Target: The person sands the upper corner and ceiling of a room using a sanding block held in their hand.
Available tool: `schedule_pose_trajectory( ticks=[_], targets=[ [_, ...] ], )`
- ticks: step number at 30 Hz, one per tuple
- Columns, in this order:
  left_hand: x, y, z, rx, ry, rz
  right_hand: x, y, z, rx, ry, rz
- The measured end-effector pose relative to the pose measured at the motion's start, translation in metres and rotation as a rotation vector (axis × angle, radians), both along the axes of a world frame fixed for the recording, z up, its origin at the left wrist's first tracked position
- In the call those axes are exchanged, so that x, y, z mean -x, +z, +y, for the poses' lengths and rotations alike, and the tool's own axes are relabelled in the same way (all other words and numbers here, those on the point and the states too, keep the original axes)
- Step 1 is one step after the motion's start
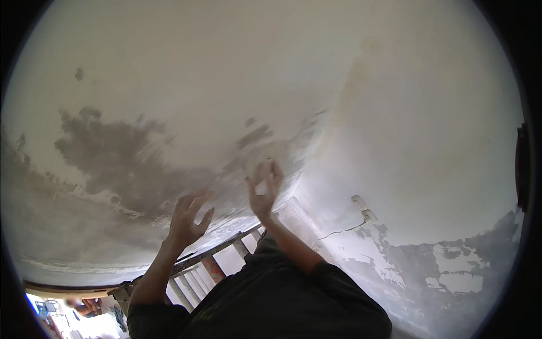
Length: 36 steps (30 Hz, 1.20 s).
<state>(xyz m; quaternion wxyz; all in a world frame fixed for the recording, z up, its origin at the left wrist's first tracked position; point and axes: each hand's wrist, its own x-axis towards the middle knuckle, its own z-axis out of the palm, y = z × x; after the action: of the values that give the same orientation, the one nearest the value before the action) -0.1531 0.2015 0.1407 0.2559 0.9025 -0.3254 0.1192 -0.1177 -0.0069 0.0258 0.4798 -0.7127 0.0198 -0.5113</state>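
My left hand (189,217) is raised in front of the patchy wall (127,156), thumb and fingers apart with nothing between them. Farther to the right and a little higher, my right hand (263,193) is against or very near the same wall, close to the room corner. Motion blurs its curled fingers, and something pale may lie under the fingertips; I cannot tell what it is. Dark grey patches show around both hands where the white coating is worn or absent.
A slatted frame (241,248) stands below my arms. On the right wall (406,169) are a white socket with a plug (368,216) and a hanging cable (338,232), above peeling paint (457,262). At lower left, a person (89,307) is in a bright area beyond.
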Motion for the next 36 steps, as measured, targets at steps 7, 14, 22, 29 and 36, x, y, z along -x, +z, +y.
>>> schedule_pose_trajectory(
  ticks=[7, 14, 22, 29, 36],
  targets=[
    [-0.003, 0.003, 0.003, -0.014, 0.033, 0.003, -0.084, 0.04, -0.032, -0.028, -0.197, -0.186],
    [-0.019, -0.011, -0.015, 0.023, 0.09, -0.107, -0.108, 0.096, -0.064, -0.169, -0.33, -0.191],
    [-0.02, -0.001, -0.013, 0.014, 0.058, -0.159, -0.097, 0.06, -0.037, -0.054, -0.245, -0.148],
    [-0.023, 0.001, -0.026, 0.012, 0.017, -0.116, -0.085, 0.022, -0.022, -0.074, -0.231, -0.185],
    [-0.023, -0.003, -0.015, 0.004, 0.082, -0.099, -0.1, 0.111, -0.077, 0.086, -0.107, -0.241]
  ],
)
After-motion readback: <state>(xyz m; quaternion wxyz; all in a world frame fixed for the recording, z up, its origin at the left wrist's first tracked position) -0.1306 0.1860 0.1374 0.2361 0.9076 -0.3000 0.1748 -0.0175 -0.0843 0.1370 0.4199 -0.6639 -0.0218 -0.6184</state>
